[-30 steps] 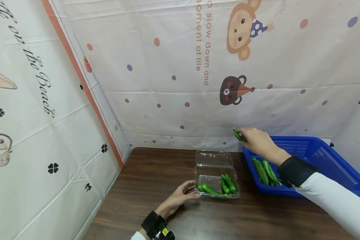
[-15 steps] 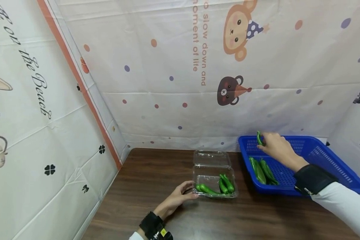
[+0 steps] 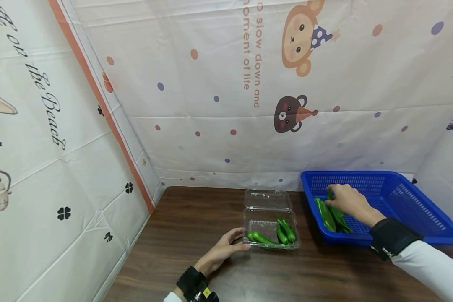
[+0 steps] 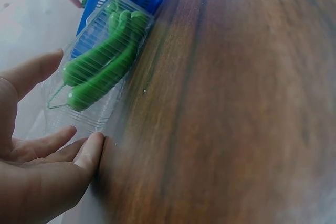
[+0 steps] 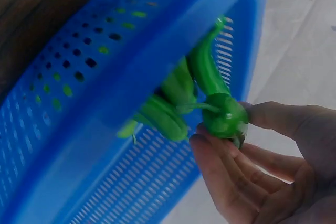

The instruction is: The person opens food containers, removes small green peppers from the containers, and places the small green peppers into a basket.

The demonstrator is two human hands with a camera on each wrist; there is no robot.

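A clear plastic clamshell box [image 3: 269, 200] lies open on the brown table [image 3: 196, 218], with a few green peppers [image 3: 283, 232] in its front half. My left hand [image 3: 242, 240] rests beside the box's front left corner, thumb and straight fingers touching it [image 4: 76, 100]. My right hand [image 3: 331, 196] is down inside the blue basket [image 3: 407, 197] and pinches a green pepper [image 5: 223, 116] by its stem end, just above the other peppers [image 3: 326, 214] lying there.
The printed cloth backdrop [image 3: 249, 105] closes off the back and left of the table. The blue basket stands at the right rear, close to the box. Bare wood table surface lies in front of both.
My right hand has carried the green pepper from above the table beside the box, rightward and down into the blue basket. The left hand has stayed at the box.
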